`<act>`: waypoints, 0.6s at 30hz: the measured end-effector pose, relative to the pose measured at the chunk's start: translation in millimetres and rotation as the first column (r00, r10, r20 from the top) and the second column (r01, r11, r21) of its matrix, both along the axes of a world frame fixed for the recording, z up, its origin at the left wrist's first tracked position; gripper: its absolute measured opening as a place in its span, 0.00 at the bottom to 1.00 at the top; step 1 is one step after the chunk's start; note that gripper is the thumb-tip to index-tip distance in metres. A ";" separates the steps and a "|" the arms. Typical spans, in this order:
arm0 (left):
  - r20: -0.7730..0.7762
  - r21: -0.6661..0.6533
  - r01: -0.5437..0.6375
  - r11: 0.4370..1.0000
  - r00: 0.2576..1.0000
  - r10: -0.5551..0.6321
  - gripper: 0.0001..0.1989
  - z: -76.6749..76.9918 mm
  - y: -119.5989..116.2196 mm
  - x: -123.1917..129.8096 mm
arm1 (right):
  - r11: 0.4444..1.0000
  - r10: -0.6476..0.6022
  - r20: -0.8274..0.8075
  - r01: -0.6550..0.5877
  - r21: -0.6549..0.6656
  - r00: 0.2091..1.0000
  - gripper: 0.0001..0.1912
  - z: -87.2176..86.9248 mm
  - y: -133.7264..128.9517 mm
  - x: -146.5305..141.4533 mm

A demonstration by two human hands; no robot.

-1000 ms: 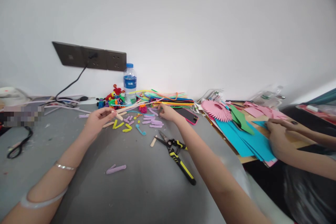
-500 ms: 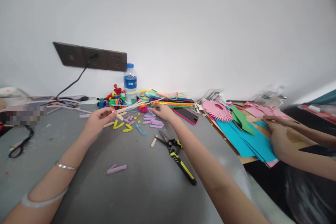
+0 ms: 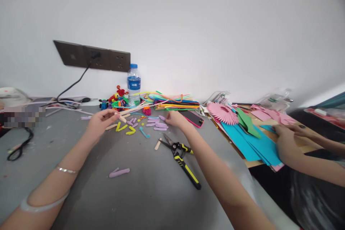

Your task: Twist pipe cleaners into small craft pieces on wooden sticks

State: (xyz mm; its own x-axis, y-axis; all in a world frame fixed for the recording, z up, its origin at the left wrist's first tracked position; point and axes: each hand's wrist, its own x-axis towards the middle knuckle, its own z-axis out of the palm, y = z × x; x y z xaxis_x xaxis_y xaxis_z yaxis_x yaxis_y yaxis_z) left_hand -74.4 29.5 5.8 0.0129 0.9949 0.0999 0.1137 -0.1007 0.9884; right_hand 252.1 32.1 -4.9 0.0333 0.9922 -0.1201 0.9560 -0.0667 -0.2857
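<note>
Between the thumb and fingers of my left hand [image 3: 101,122] is a short beige pipe cleaner piece [image 3: 122,118]. My right hand [image 3: 175,119] is closed at the right edge of a group of purple pipe cleaner pieces [image 3: 159,124], its fingertips on the end of one purple piece [image 3: 162,118]. Bent yellow pieces [image 3: 130,130] and a blue curled piece [image 3: 145,133] lie between the hands. Black-and-yellow shears [image 3: 183,163] rest on the table below my right hand, their blades apart, near a loose beige piece [image 3: 157,144].
A water bottle [image 3: 134,84] stands by the wall, beside colourful pipe cleaner figures [image 3: 115,100] and a pipe cleaner bundle [image 3: 172,101]. A phone [image 3: 192,118] lies behind my right wrist. To the right, another person's hands [image 3: 289,145] work over blue paper [image 3: 242,140].
My right hand has moved rightward and slightly towards me, and a purple piece at its fingertips has shifted with it. My left hand stays nearly still with the beige piece.
</note>
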 end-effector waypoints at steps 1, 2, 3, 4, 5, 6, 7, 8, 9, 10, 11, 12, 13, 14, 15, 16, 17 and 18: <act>-0.001 0.001 0.002 1.000 1.000 -0.002 0.27 -0.6 0.4 0.0 | 1.000 0.009 -0.012 -0.009 -0.015 1.000 0.02 2.2 -4.1 4.0; 0.000 0.000 0.005 1.000 1.000 -0.005 0.27 -1.0 0.6 0.0 | 1.000 0.019 -0.027 -0.020 -0.024 0.999 0.02 4.7 -8.0 7.4; 0.000 -0.002 0.007 1.000 1.000 -0.007 0.27 -1.3 0.7 0.0 | 0.999 0.031 -0.043 -0.032 -0.029 0.999 0.03 7.4 -11.6 10.1; -0.002 -0.003 0.011 1.000 1.000 -0.011 0.27 -1.4 0.8 0.1 | 0.998 0.047 -0.063 -0.049 -0.028 0.997 0.03 10.0 -14.8 11.8; -0.003 -0.004 0.013 1.000 1.000 -0.013 0.27 -1.3 0.8 0.2 | 0.997 0.071 -0.086 -0.073 -0.026 0.994 0.04 12.3 -17.5 12.5; -0.004 -0.005 0.014 1.000 1.000 -0.014 0.27 -1.1 0.7 0.3 | 0.994 0.102 -0.113 -0.105 -0.022 0.988 0.04 14.2 -19.7 12.1; -0.005 -0.006 0.015 1.000 1.000 -0.015 0.27 -0.8 0.5 0.4 | 0.990 0.138 -0.140 -0.142 -0.017 0.980 0.05 15.5 -21.4 10.7; -0.005 -0.008 0.015 1.000 1.000 -0.015 0.28 -0.4 0.3 0.5 | 0.984 0.173 -0.164 -0.177 -0.010 0.971 0.06 16.0 -22.7 8.6; -0.004 -0.010 0.012 1.000 1.000 -0.012 0.28 -0.1 0.1 0.4 | 0.978 0.202 -0.182 -0.206 -0.003 0.962 0.06 15.9 -23.6 5.9; -0.004 -0.013 0.009 1.000 1.000 -0.009 0.29 0.2 -0.1 0.3 | 0.974 0.222 -0.192 -0.226 0.003 0.956 0.06 15.1 -24.1 3.0; -0.005 -0.015 0.008 1.000 1.000 -0.008 0.29 0.3 -0.3 0.0 | 0.972 0.231 -0.194 -0.233 0.008 0.953 0.06 14.0 -24.4 0.2; -0.007 -0.014 0.009 1.000 1.000 -0.009 0.29 0.3 -0.5 -0.3 | 0.972 0.233 -0.192 -0.235 0.014 0.953 0.05 12.8 -24.5 -2.3; -0.007 -0.011 0.010 1.000 1.000 -0.010 0.28 0.1 -0.5 -0.6 | 0.972 0.232 -0.188 -0.233 0.016 0.954 0.04 11.6 -24.5 -4.2; -0.007 -0.009 0.010 1.000 1.000 -0.010 0.28 -0.3 -0.4 -0.8 | 0.972 0.232 -0.186 -0.233 0.017 0.955 0.03 10.7 -24.5 -5.5; -0.006 -0.009 0.009 1.000 1.000 -0.009 0.27 -0.9 0.0 -0.9 | 0.972 0.234 -0.186 -0.235 0.017 0.954 0.03 10.1 -24.4 -6.2; -0.005 -0.010 0.007 1.000 1.000 -0.007 0.27 -1.6 0.5 -0.8 | 0.971 0.236 -0.188 -0.237 0.016 0.953 0.03 9.9 -24.3 -6.2; -0.003 -0.011 0.005 1.000 1.000 -0.005 0.26 -2.4 1.1 -0.6 | 0.971 0.238 -0.191 -0.240 0.013 0.952 0.03 9.9 -24.3 -5.9; -0.001 -0.012 0.002 1.000 1.000 -0.002 0.26 -3.2 1.9 -0.3 | 0.970 0.240 -0.194 -0.243 0.010 0.951 0.04 10.0 -24.2 -5.5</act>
